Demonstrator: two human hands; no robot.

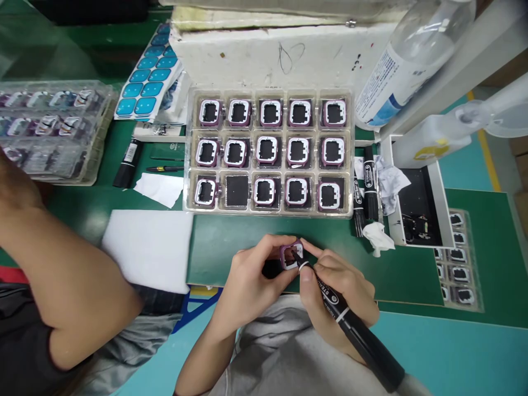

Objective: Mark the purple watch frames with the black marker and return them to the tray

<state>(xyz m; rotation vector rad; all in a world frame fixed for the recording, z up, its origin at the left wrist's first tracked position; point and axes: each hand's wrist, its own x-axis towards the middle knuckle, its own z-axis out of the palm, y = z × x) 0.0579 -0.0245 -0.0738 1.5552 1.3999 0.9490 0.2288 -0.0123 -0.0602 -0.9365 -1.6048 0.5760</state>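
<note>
Left hand [251,275] is closed on a small purple frame [291,254], fingers pinching its left and upper edges. The frame sits at centre of view, above a green mat [231,242], just at 6 o'clock of the tray [269,212].

Right hand [336,289] is closed around a black marker [355,327], held like a pen. The marker tip touches the frame's inner opening; the barrel runs out toward 4 o'clock. The right forefinger also rests on the frame's right edge.

The tray is clear plastic, three rows of five pockets. Fourteen pockets hold matching purple frames; the second pocket of the bottom row [237,191] shows only a black pad.

At 3 o'clock of the tray, two more black markers [365,190] lie side by side, with crumpled tissue [377,236] just beside them. A white box [416,192] lies further toward 3 o'clock. A clear bottle [396,60] lies tilted at 1 o'clock.

At 9 o'clock, a white sheet [148,247] touches the mat edge. Another person's bare arm [53,264] crosses the left side. A stack of clear trays [49,126] stands at 10 o'clock, and a blue sticker sheet [148,77] at 11 o'clock.
</note>
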